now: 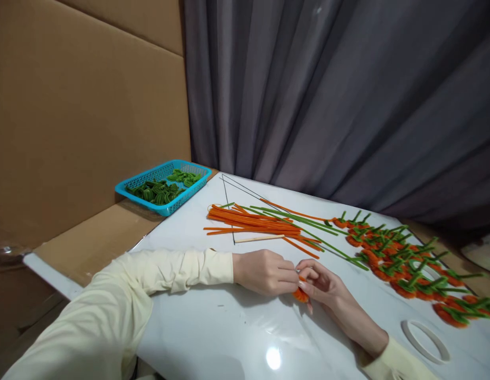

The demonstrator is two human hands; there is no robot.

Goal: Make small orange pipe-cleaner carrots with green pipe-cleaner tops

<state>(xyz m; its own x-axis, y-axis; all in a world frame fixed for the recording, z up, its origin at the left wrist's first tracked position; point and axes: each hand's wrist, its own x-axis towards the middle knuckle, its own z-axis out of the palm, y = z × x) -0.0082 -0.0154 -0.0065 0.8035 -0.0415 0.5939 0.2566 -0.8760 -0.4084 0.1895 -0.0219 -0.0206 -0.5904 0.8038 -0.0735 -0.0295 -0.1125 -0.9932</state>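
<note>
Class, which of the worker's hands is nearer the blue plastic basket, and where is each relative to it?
Left. The left hand is to the right of the blue plastic basket and closer to the camera; the right hand is even farther right.

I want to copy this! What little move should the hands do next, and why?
Perhaps turn the small orange piece a little with the right hand while the left hand steadies it: both hands meet at it, and they hide part of it from view.

white table passable in front, orange strips blocking beyond, fuzzy pieces right
</note>
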